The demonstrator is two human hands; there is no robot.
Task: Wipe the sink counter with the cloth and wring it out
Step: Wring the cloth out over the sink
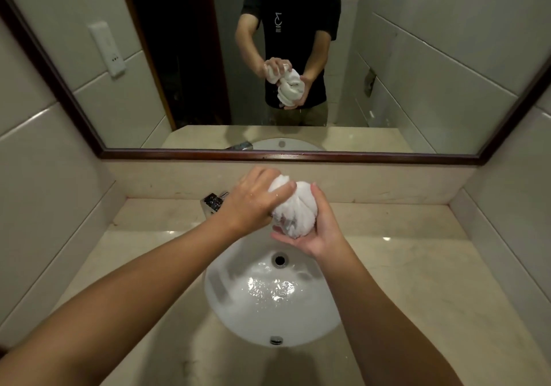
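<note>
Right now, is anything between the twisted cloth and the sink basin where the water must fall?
Nothing visible. The cloth, gripped by the left hand and right hand, hangs over the open basin.

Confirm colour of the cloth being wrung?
Plain white, no pattern. The cloth shows best in the head view, twisted between both hands over the sink.

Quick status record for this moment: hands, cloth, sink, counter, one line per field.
left hand: grips the upper end of the cloth from above
right hand: cups and grips the lower end from beneath
cloth: white, bunched and twisted between both hands, held above the basin
sink: white oval basin, water pooled and rippling near the drain
faucet: chrome, behind the left hand
counter: beige stone, glossy
stage: wringing under way
</note>
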